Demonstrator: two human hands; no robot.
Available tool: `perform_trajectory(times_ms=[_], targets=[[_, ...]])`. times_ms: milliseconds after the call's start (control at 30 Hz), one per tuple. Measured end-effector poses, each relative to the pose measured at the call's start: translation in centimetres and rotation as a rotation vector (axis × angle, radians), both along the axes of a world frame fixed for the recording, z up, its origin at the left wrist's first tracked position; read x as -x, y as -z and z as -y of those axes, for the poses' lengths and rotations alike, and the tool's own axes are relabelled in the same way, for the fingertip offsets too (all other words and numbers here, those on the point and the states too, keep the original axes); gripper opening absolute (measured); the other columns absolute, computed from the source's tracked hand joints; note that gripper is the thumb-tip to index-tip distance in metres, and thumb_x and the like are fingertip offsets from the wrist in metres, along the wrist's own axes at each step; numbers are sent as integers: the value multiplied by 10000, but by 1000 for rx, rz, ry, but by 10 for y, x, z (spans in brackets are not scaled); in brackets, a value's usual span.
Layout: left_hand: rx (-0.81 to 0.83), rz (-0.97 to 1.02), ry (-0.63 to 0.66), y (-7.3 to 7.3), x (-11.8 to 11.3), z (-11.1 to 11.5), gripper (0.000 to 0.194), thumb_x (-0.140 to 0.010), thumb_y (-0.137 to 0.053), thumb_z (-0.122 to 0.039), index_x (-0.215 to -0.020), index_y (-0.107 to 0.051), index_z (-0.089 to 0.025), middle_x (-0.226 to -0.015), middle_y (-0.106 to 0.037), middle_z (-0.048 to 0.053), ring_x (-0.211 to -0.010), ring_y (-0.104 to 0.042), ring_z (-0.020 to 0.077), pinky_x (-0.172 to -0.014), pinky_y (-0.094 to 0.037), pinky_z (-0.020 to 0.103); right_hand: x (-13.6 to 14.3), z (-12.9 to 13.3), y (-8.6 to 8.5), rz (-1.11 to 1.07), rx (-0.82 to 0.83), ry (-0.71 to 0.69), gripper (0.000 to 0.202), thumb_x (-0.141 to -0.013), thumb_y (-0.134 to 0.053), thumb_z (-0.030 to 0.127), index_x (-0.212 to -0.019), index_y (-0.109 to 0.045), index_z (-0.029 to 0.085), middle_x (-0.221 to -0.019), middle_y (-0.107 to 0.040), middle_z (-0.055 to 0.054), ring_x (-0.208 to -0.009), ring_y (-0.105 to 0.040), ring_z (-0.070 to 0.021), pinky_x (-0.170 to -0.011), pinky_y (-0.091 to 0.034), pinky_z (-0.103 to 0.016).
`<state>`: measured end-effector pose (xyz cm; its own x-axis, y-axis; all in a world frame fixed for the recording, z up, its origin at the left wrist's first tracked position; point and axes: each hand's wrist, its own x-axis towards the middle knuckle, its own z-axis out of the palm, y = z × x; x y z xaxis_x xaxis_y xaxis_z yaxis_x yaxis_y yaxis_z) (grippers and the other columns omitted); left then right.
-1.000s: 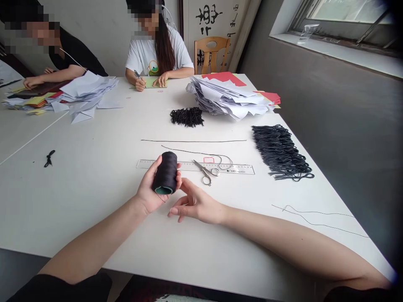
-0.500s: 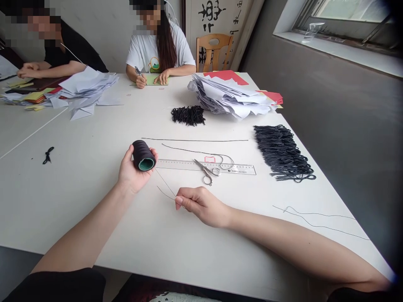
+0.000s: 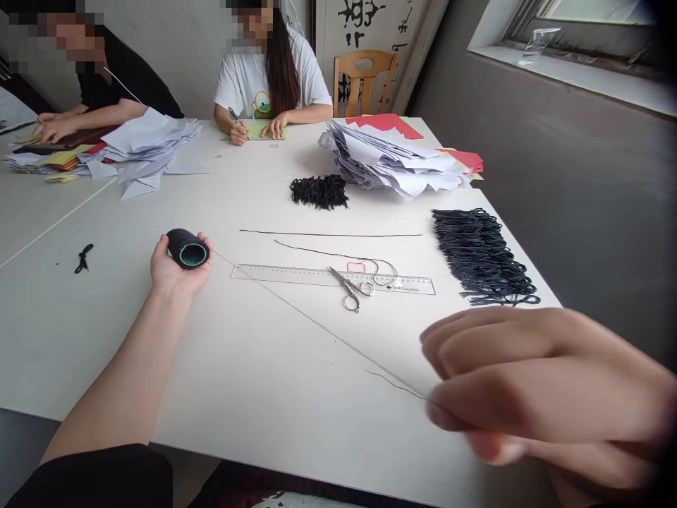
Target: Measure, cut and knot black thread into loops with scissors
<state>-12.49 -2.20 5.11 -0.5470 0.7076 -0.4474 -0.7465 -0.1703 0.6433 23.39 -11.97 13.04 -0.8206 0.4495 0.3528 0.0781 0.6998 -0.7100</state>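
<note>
1. The white table [image 3: 264, 381] is the biggest thing, with everything spread over it.
2. A messy stack of white paper [image 3: 386, 159] sits at the far right, with red sheets [image 3: 388, 125] poking out behind it.
3. Near the right edge lies a long row of black loops [image 3: 476, 254], packed side by side. Lots of them look done.
4. A clear ruler [image 3: 301, 276] lies in the middle, with silver scissors [image 3: 347, 285] across it.
5. The right hand [image 3: 513, 374] looks big and blurry. Its fingers are curled tight on the thread [image 3: 320, 326], and a short loose end sticks out.
6. The left hand [image 3: 174, 275] is palm up and wrapped around the spool [image 3: 186, 244]. The two hands are well apart.
7. A shorter row of black loops [image 3: 319, 191] sits in front of the paper.
8. The spool lies in the left palm, its green hole facing the person. I see nothing in the hole. It seems to have plenty left, and the pulled-out piece looks not yet cut off.
9. A clear plastic cup [image 3: 538, 46] leans on the window sill. I can't tell if it holds anything.
10. One straight cord [image 3: 331, 233] and one bent cord [image 3: 328, 252] lie loose, not made into loops yet.
</note>
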Motion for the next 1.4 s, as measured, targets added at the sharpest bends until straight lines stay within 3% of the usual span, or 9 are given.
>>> perform_trajectory(times_ms=[167,333,433,667,833,933,1067,1300,1400], targets=[[12,-22,3,-1,1,0,259,-967,-341,-393,-1019,-448,-162,-832,-570,46,-729,-599,115,-603,-552,201,-11,-8,0,235,-5,136,294,-977,-422,350,-841,-666,257,-651,-578,-25,-561,-519,-125,-548,-416,-265],[-93,-69,112,-7,-21,9,215,-932,-461,-345,-1018,-483,-150,-841,-575,54,-734,-601,128,-617,-545,224,-4,-22,23,668,-8,301,343,-869,-590,419,-1176,-649,278,-1079,-648,-93,-719,-612,-203,-623,-474,-330],[-205,-205,240,-8,-45,24,210,-908,-502,-314,-961,-547,-117,-807,-594,57,-682,-593,123,-612,-529,227,18,-25,35,462,33,398,413,-914,-529,400,-1302,-531,258,-1225,-573,-102,-761,-617,-178,-665,-502,-330],[-402,-628,815,4,-88,72,455,-684,-757,-433,-1058,-647,-197,-781,-637,68,-622,-607,201,-543,-500,306,81,-24,90,-117,739,230,646,-831,-660,329,-1373,-312,281,-1438,-367,-118,-800,-612,-94,-722,-541,-298],[-375,-558,910,7,-94,80,449,-722,-725,-468,-1089,-633,-226,-802,-626,53,-647,-599,192,-579,-514,313,91,-22,116,-105,954,-7,403,-831,-665,416,-1117,-528,167,-867,-547,-3,-703,-557,-100,-634,-461,-250],[-330,-544,821,8,-93,73,423,-740,-705,-474,-1054,-626,-203,-794,-621,37,-661,-603,168,-585,-512,273,87,-21,112,-1,820,83,415,-941,-445,527,-825,-584,154,-615,-365,53,-547,-368,-77,-534,-344,-230],[-236,-497,713,11,-89,63,402,-759,-690,-448,-1038,-604,-172,-778,-616,28,-659,-597,143,-602,-514,244,81,-18,104,2,601,192,446,-991,-325,497,-736,-497,174,-628,-413,33,-564,-380,-86,-565,-355,-229],[-75,-241,569,13,-82,47,273,-837,-615,-336,-984,-599,-107,-808,-608,64,-689,-612,136,-639,-544,237,84,-10,110,-111,106,-34,327,-1020,-325,304,-737,-443,189,-653,-445,12,-580,-426,-94,-576,-410,-205],[-39,-135,485,11,-79,40,204,-874,-567,-297,-961,-588,-113,-857,-609,64,-673,-613,126,-612,-544,227,86,-3,113,-246,-293,-72,321,-1002,-375,252,-717,-499,176,-625,-422,11,-548,-396,-102,-512,-400,-222]])
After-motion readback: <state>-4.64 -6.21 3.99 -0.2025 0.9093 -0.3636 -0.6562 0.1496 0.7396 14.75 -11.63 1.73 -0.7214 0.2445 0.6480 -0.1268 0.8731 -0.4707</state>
